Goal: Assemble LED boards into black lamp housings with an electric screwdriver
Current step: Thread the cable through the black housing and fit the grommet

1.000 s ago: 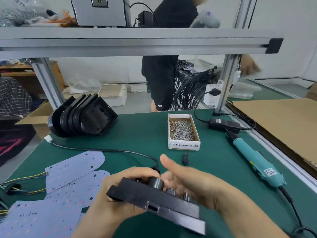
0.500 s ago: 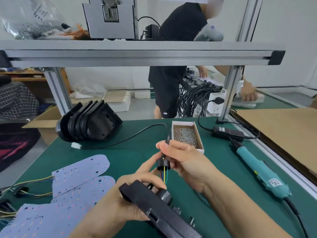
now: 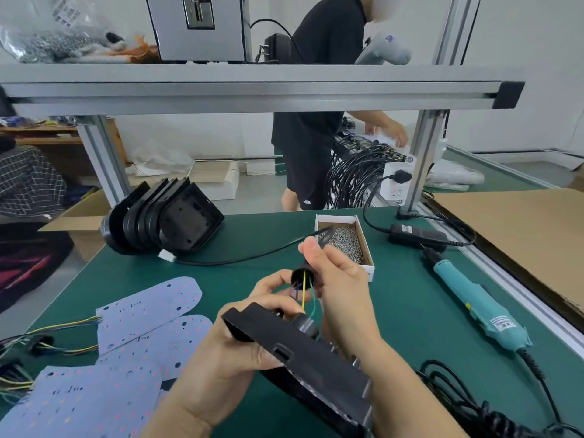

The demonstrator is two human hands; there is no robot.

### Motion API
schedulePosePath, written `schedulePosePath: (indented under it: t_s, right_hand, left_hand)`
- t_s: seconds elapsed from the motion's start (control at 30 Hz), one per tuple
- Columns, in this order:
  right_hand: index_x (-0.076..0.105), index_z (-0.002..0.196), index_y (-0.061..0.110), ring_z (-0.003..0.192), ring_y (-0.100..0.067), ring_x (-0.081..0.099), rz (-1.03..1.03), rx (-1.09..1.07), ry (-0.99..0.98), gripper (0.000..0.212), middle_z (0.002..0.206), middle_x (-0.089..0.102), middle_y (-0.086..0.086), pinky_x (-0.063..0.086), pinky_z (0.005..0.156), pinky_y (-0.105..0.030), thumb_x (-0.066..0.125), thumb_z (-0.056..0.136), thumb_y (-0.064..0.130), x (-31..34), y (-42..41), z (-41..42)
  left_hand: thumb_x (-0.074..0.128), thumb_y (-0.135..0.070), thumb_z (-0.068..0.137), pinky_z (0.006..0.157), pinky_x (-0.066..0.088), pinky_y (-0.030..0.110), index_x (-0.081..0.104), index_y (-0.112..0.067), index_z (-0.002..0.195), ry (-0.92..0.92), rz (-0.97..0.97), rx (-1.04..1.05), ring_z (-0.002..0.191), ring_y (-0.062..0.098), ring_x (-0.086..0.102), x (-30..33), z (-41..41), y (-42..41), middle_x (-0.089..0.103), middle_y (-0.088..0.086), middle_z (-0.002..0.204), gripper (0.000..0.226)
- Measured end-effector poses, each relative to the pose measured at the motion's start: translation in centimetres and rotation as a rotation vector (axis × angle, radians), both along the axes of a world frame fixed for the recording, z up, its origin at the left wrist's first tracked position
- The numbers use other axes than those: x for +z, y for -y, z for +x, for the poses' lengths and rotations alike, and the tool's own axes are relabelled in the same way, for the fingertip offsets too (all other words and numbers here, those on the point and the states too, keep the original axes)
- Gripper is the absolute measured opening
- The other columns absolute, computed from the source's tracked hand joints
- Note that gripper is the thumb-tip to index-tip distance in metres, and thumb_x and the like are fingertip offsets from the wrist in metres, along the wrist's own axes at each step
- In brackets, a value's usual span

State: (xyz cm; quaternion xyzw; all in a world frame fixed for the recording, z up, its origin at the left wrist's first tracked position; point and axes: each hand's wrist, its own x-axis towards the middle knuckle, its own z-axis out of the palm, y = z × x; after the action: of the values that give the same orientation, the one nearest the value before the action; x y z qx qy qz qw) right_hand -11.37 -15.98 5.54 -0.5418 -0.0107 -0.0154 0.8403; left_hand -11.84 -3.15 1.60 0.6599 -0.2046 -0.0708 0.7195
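My left hand (image 3: 230,349) grips a black lamp housing (image 3: 303,355), tilted above the green table near its front edge. My right hand (image 3: 335,273) pinches a black cable grommet (image 3: 301,275) just above the housing. Yellow, green and purple wires (image 3: 305,294) run from the grommet down into the housing's round port. A black cable (image 3: 252,256) trails from the grommet leftward across the table. The teal electric screwdriver (image 3: 474,306) lies on the table to the right. Several LED boards (image 3: 142,320) lie flat at the left.
A stack of black housings (image 3: 164,221) leans at the back left. A white box of screws (image 3: 346,241) stands just behind my right hand. A black power adapter (image 3: 417,237) sits at the back right. Cardboard (image 3: 521,232) covers the neighbouring bench. Another person (image 3: 313,128) stands behind the frame.
My right hand has drawn the grommet and cable up out of the housing, baring the coloured wires. The housing has tipped in my left hand. The cable's white plug slid right, beside the housing stack.
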Motion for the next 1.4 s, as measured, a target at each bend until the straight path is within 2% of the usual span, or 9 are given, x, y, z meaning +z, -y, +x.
schedulePosePath:
  t_s: [0.1, 0.17, 0.23, 0.3, 0.5, 0.73, 0.87, 1.1, 1.4]
  right_hand:
    - [0.051, 0.075, -0.009, 0.056, -0.019, 0.036, -0.037, 0.034, -0.009, 0.044, 0.059, 0.038, -0.008, 0.033, 0.061, -0.029, 0.065, 0.089, 0.030, -0.3, 0.3, 0.0]
    - [0.058, 0.057, 0.014, 0.048, -0.007, 0.034, -0.077, 0.087, -0.017, 0.035, 0.051, 0.038, 0.004, 0.029, 0.056, -0.021, 0.065, 0.089, 0.029, -0.6, 0.4, 0.3]
    - [0.064, 0.055, 0.020, 0.052, -0.008, 0.041, -0.034, 0.129, -0.068, 0.031, 0.056, 0.041, -0.001, 0.035, 0.061, -0.023, 0.067, 0.083, 0.033, -0.7, 0.3, 0.5]
    - [0.069, 0.066, 0.017, 0.053, -0.013, 0.046, 0.048, 0.159, -0.121, 0.021, 0.060, 0.049, -0.007, 0.041, 0.056, -0.024, 0.068, 0.075, 0.036, -0.7, 0.1, 0.9]
    - [0.067, 0.062, 0.008, 0.042, -0.012, 0.030, 0.102, 0.084, -0.087, 0.027, 0.044, 0.035, 0.002, 0.029, 0.050, -0.022, 0.071, 0.081, 0.026, 0.5, -0.4, 2.8]
    - [0.063, 0.062, 0.010, 0.036, -0.006, 0.028, 0.022, -0.023, -0.061, 0.028, 0.040, 0.036, 0.008, 0.029, 0.046, -0.015, 0.067, 0.089, 0.016, 2.1, -0.6, 3.8]
    - [0.056, 0.058, 0.013, 0.039, -0.006, 0.024, 0.215, -0.073, -0.112, 0.034, 0.040, 0.033, 0.009, 0.020, 0.047, -0.020, 0.065, 0.090, 0.016, 3.3, -0.1, 4.8]
    - [0.063, 0.079, 0.018, 0.039, -0.003, 0.034, 0.109, 0.370, -0.138, 0.027, 0.050, 0.040, 0.010, 0.029, 0.038, -0.014, 0.070, 0.068, 0.042, 2.0, 2.0, 3.4]
    - [0.062, 0.069, 0.002, 0.043, -0.008, 0.028, -0.161, 0.174, 0.048, 0.045, 0.049, 0.038, 0.001, 0.025, 0.043, -0.016, 0.072, 0.061, 0.045, 0.6, 1.8, 1.6]
  left_hand:
    - [0.085, -0.025, 0.070, 0.088, 0.051, 0.020, 0.077, -0.029, 0.087, 0.042, -0.141, -0.013, 0.101, -0.002, 0.063, 1.4, -1.2, -0.1, 0.053, -0.002, 0.134, 0.019]
    - [0.067, 0.012, 0.070, 0.094, 0.051, 0.036, 0.077, -0.023, 0.087, 0.052, -0.190, -0.090, 0.110, 0.005, 0.061, 0.0, -1.0, -1.1, 0.045, -0.015, 0.145, 0.040]
    - [0.068, 0.019, 0.040, 0.076, 0.055, 0.025, 0.078, -0.017, 0.066, 0.027, -0.152, -0.185, 0.081, 0.002, 0.068, 1.1, -1.1, -0.7, 0.061, 0.011, 0.126, 0.046]
    - [0.092, -0.015, -0.001, 0.058, 0.052, 0.014, 0.073, -0.018, 0.049, 0.043, -0.038, -0.213, 0.059, 0.002, 0.066, 2.1, -1.9, 0.0, 0.066, 0.013, 0.083, 0.053]
    - [0.091, -0.043, 0.050, 0.084, 0.048, 0.031, 0.075, -0.011, 0.083, 0.135, -0.193, -0.031, 0.105, 0.023, 0.056, 3.9, -2.2, -0.4, 0.062, 0.005, 0.105, 0.049]
    - [0.080, -0.008, 0.063, 0.072, 0.046, 0.041, 0.077, -0.024, 0.078, 0.252, -0.133, 0.059, 0.083, 0.019, 0.065, 3.8, -0.8, 0.4, 0.068, -0.006, 0.089, 0.022]
    - [0.093, -0.044, 0.042, 0.077, 0.047, 0.038, 0.077, -0.010, 0.080, 0.152, -0.079, 0.206, 0.083, 0.019, 0.068, 2.7, -0.8, -0.7, 0.073, 0.000, 0.090, 0.054]
    - [0.079, -0.056, 0.067, 0.095, 0.048, 0.036, 0.074, -0.028, 0.093, 0.345, 0.084, 0.237, 0.122, 0.022, 0.057, 2.5, -2.1, -2.6, 0.056, -0.008, 0.138, 0.039]
    - [0.068, -0.007, 0.085, 0.095, 0.041, 0.053, 0.065, -0.026, 0.100, 0.401, -0.024, 0.061, 0.123, 0.039, 0.053, 0.0, 0.0, -1.9, 0.043, 0.010, 0.147, 0.025]
